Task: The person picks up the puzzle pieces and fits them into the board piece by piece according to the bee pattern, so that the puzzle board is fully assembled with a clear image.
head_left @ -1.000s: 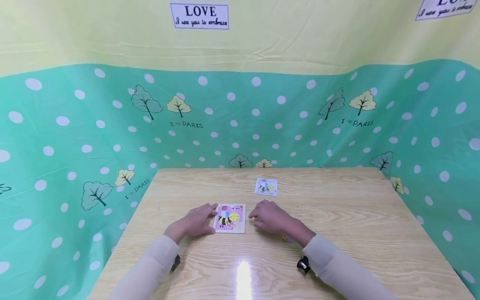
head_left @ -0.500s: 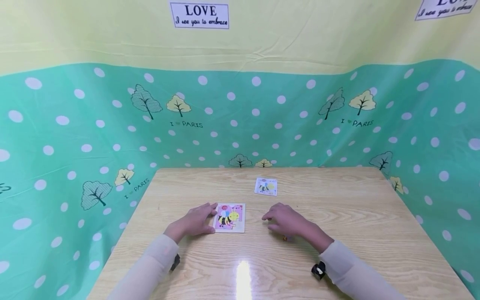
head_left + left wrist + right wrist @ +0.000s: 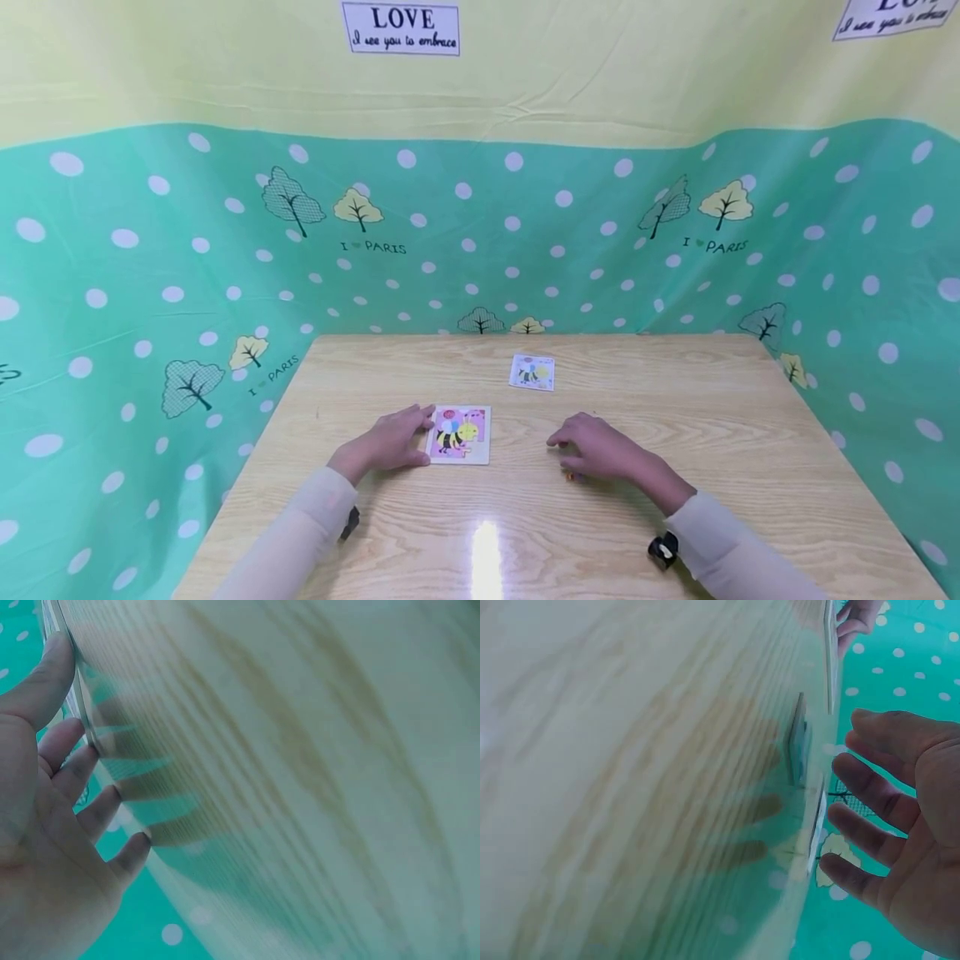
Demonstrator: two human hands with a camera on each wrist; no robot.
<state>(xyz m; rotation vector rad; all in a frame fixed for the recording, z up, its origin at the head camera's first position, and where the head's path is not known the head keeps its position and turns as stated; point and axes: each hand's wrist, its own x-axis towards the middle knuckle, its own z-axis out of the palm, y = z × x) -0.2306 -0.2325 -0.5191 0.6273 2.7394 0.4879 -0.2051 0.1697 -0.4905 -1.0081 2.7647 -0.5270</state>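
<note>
A square bee jigsaw puzzle (image 3: 459, 435) with a pale frame lies flat on the table. My left hand (image 3: 384, 439) rests at its left side, thumb by the lower left corner and forefinger by the upper left; in the left wrist view the fingers (image 3: 99, 814) are spread. To the right of the puzzle, my right hand (image 3: 596, 448) hovers low over the table, holding nothing. A small loose puzzle piece (image 3: 573, 477) shows just below its thumb, partly hidden by the hand. The right wrist view shows that piece (image 3: 799, 742) on the table, apart from the loosely bent fingers (image 3: 870, 784).
A bee picture card (image 3: 532, 372) lies farther back on the wooden table (image 3: 675, 400). Green dotted cloth (image 3: 420, 292) hangs behind the table and along both sides.
My right hand has moved right, away from the puzzle's right edge, to above the loose piece. My left hand and the puzzle have stayed in place.
</note>
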